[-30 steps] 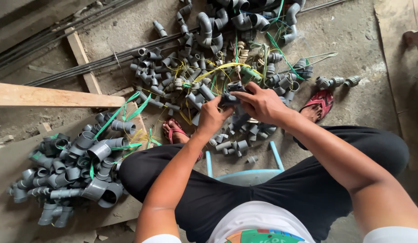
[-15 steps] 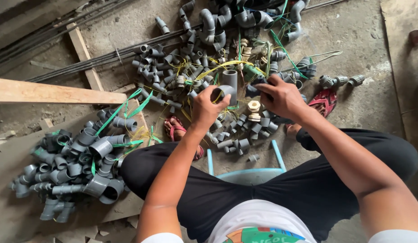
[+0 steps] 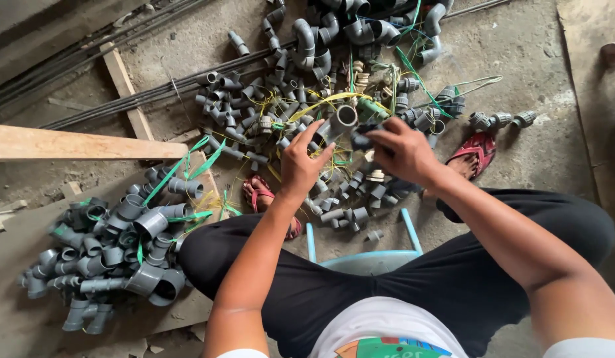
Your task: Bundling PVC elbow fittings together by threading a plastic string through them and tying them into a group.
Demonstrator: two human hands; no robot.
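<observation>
I sit on a light blue stool (image 3: pixel 360 255) over a heap of grey plastic pipe fittings (image 3: pixel 307 99) spread on the concrete floor. My left hand (image 3: pixel 302 159) grips a short grey pipe coupling (image 3: pixel 340 121), its round open end facing up. My right hand (image 3: pixel 400 149) is closed on a smaller dark fitting (image 3: pixel 360 139) held right against the coupling. Both hands hover above the middle of the heap, over yellow and green strapping bands (image 3: pixel 334 99).
A second pile of larger grey fittings (image 3: pixel 115 252) with green straps lies at the left. A wooden plank (image 3: pixel 75 142) juts in from the left edge. Steel rods (image 3: pixel 122 99) run diagonally across the floor. Red sandals (image 3: pixel 476 149) are on my feet.
Both hands have risen from the heap, carrying the coupling and the dark fitting, which are now held higher and closer together.
</observation>
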